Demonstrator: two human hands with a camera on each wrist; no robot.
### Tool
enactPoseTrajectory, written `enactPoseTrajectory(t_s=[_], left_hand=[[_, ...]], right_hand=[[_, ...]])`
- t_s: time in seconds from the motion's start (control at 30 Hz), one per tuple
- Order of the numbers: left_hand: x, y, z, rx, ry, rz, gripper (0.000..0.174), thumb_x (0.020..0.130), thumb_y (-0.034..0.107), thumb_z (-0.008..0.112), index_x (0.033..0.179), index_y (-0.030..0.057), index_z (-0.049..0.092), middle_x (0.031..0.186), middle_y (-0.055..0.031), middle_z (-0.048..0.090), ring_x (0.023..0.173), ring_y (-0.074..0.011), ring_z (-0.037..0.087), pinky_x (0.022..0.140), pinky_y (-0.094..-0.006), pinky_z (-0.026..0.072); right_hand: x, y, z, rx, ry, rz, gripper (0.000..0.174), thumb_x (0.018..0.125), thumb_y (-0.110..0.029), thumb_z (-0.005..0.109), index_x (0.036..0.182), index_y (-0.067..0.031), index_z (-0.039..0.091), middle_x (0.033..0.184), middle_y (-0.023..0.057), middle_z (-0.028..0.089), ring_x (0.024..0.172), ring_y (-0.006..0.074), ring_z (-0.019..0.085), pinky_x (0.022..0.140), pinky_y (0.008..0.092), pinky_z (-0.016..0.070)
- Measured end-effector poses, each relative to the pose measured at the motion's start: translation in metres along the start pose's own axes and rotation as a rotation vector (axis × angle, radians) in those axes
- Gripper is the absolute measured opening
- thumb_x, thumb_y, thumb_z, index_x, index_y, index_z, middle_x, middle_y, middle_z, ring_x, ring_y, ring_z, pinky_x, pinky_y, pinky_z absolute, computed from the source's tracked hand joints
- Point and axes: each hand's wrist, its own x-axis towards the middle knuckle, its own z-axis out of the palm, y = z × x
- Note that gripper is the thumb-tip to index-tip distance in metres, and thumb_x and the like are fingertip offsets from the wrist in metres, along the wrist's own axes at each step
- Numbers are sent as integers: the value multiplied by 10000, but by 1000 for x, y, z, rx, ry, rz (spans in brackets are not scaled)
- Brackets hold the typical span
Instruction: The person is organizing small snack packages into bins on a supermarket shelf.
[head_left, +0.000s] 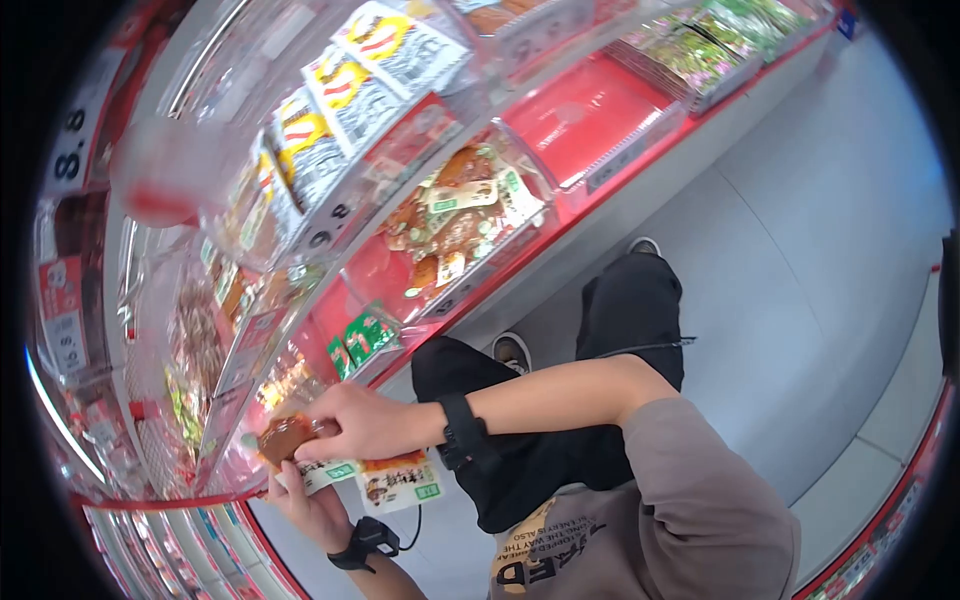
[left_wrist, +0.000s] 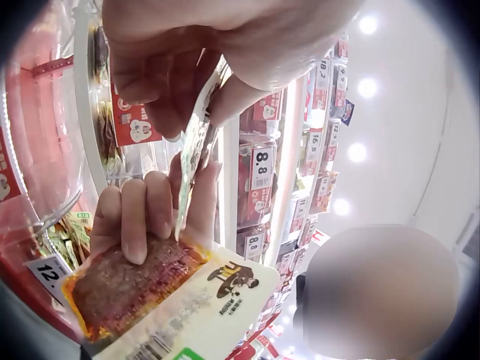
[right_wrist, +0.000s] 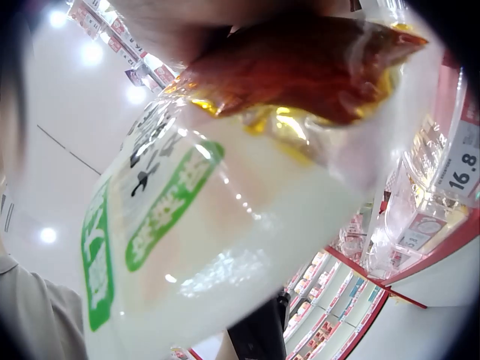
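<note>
My left hand (head_left: 315,515) pinches the edge of a sealed packet of brown food (head_left: 287,436) with a white label. The left wrist view shows this packet (left_wrist: 193,139) nearly edge-on between thumb and fingers. Above it in the head view, my right hand (head_left: 372,425) grips a second packet (head_left: 398,490), whose pale label hangs below the hand. Its reddish-brown, meat-like contents (left_wrist: 127,289) show in the left wrist view, with right-hand fingers (left_wrist: 135,217) curled over them. Close up, a white and green packet (right_wrist: 217,217) fills the right wrist view under the hand.
Clear shelf bins hold similar brown packets (head_left: 460,225), silver-and-yellow bags (head_left: 345,85) and green packets (head_left: 368,335). An open red bin (head_left: 590,115) stands further along. Price tags (head_left: 325,230) line the bin fronts. Grey floor (head_left: 760,240) lies beside the shelf.
</note>
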Motion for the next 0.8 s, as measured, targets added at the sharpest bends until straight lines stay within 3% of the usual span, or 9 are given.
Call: enactPoseTrajectory(t_s=[0.07,0.2,0.33,0.43,0.53,0.63,0.67,0.7,0.8], left_hand=[[2,6,1,109,2,9,273,894,88,543,1122,-60,525,1068,-135,591,921,-197,600,826,-332,481],[0,27,19,311,-8,13,163,787,50,629,900,-67,619,812,-52,624,725,-100,568,698,-245,441],[7,28,30,15,309,89,116,813,42,628,834,-71,609,779,-49,621,654,-93,559,606,-228,440],[9,37,29,64,168,60,109,821,44,625,826,-64,613,780,-52,624,672,-100,571,620,-229,446],[21,38,4,304,-355,40,123,823,48,630,851,-71,621,791,-62,633,705,-110,585,645,-233,459],[11,28,4,82,-238,-37,264,841,160,641,917,-92,616,838,-81,641,747,-132,597,624,-232,438],[10,26,6,-43,-172,-83,299,843,188,643,938,-94,612,857,-85,641,758,-137,598,621,-234,431],[10,26,13,-62,-137,8,390,856,264,630,1018,-89,589,925,-108,632,806,-151,600,634,-248,422],[13,31,24,-44,-316,91,427,866,276,616,1091,-82,561,963,-121,619,842,-162,597,667,-270,433]], right_hand=[[7,4,-3,-40,52,-105,310,777,-299,694,804,5,640,526,41,452,514,105,416,492,276,355],[23,-1,-30,-188,-282,-33,374,801,-300,666,613,-9,526,488,19,323,475,92,324,457,296,247],[21,-18,-28,-170,-421,112,332,809,-262,682,609,-25,562,474,-17,379,469,58,345,454,265,257],[24,-18,-30,-197,-444,134,328,782,-268,686,615,-15,562,505,26,442,479,85,380,458,280,270],[27,-26,-36,-212,-413,127,248,803,-229,679,679,-23,617,552,2,513,501,49,396,466,249,292],[25,-27,-38,-89,-346,119,141,834,-141,653,781,-11,665,651,-15,621,532,10,461,481,198,349],[23,-28,-37,-45,-223,130,138,837,-131,648,782,-6,662,655,-5,625,524,12,473,473,193,357],[23,-31,-36,0,-99,137,134,841,-120,643,782,0,658,660,4,630,516,14,486,466,188,364],[24,-37,-43,78,116,177,114,864,-89,609,838,21,627,643,24,620,489,42,527,450,187,393]])
